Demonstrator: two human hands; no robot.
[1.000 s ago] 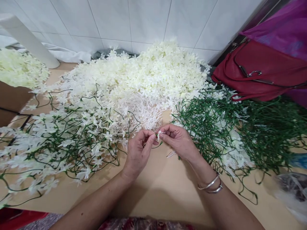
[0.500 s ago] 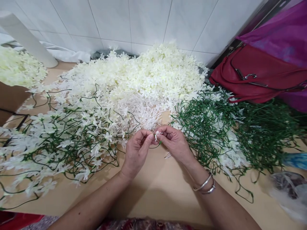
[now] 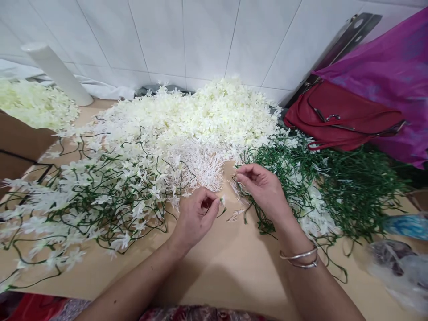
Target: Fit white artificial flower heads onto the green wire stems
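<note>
My left hand (image 3: 197, 216) is closed in a pinch on a thin green stem with a small white flower (image 3: 222, 201) at its tip, just above the tan table (image 3: 227, 267). My right hand (image 3: 262, 187) hovers a little to the right, thumb and forefinger pinched together over a small heap of white stamen pieces (image 3: 203, 162); what it holds, if anything, is too small to see. A pile of loose cream flowers (image 3: 200, 116) lies behind. Finished green vines with white flowers (image 3: 93, 196) spread to the left, bare green stems (image 3: 334, 183) to the right.
A red handbag (image 3: 337, 118) and purple cloth (image 3: 388, 76) sit at the back right against the tiled wall. A white tube (image 3: 56, 73) leans at the back left, beside a brown box holding more cream flowers (image 3: 33, 104). Plastic bags (image 3: 397, 267) lie at the right edge.
My hands were together, both pinching the flower on the stem. The right hand has let go and moved up and right toward the stamen heap; the left keeps the stem.
</note>
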